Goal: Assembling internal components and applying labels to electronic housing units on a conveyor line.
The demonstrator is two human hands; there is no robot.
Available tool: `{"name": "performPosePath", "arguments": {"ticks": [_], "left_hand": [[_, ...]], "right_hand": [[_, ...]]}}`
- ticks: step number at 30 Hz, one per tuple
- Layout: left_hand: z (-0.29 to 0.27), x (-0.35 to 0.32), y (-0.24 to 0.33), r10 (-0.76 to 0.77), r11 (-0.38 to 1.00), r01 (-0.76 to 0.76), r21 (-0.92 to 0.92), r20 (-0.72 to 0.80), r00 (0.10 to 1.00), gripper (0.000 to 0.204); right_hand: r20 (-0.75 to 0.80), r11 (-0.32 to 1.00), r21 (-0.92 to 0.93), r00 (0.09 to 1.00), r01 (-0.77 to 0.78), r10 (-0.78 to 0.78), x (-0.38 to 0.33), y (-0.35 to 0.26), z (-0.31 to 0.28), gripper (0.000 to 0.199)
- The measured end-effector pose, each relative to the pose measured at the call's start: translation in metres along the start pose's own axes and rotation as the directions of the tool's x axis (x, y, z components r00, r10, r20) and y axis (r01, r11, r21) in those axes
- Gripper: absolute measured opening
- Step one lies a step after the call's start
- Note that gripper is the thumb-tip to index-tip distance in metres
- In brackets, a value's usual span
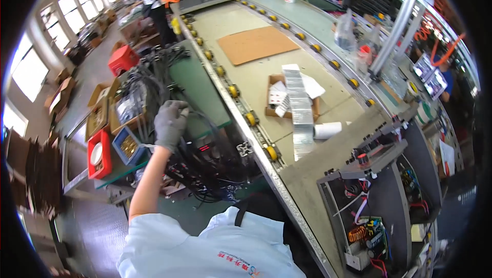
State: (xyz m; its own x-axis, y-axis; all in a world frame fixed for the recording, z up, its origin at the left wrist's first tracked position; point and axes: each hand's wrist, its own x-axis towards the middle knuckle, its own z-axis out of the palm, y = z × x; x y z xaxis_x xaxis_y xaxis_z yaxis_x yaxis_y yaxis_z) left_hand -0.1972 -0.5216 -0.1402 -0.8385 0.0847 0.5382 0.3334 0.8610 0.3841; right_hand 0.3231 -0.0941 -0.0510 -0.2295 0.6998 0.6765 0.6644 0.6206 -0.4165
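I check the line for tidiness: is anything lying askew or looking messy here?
Yes. A long silver strip lies across the small cardboard box with loose white cards, overhanging it. Black cables sprawl tangled under the gloved left hand.

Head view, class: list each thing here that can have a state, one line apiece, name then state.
left hand: gloved, closed on black cables
black cables: tangled in a heap
grey chassis: open, wiring exposed
small cardboard box: open, papers inside
paper roll: lying on its side
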Motion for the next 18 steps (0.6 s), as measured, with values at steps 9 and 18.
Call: {"name": "performPosePath", "arguments": {"ticks": [9, 18], "left_hand": [[0.169, 0.058, 0.142, 0.353, 0.923, -0.384, 0.008, 0.375, 0.857, 0.020], [0.278, 0.085, 0.139, 0.411, 0.775, -0.629, 0.057, 0.710, 0.571, 0.022]], "right_hand": [[0.283, 0.949, -0.292, 0.958, 0.118, -0.032, 0.030, -0.044, 0.006, 0.033], [0.182, 0.967, -0.250, 0.983, 0.051, -0.005, 0.025, -0.049, 0.008, 0.034]]}}
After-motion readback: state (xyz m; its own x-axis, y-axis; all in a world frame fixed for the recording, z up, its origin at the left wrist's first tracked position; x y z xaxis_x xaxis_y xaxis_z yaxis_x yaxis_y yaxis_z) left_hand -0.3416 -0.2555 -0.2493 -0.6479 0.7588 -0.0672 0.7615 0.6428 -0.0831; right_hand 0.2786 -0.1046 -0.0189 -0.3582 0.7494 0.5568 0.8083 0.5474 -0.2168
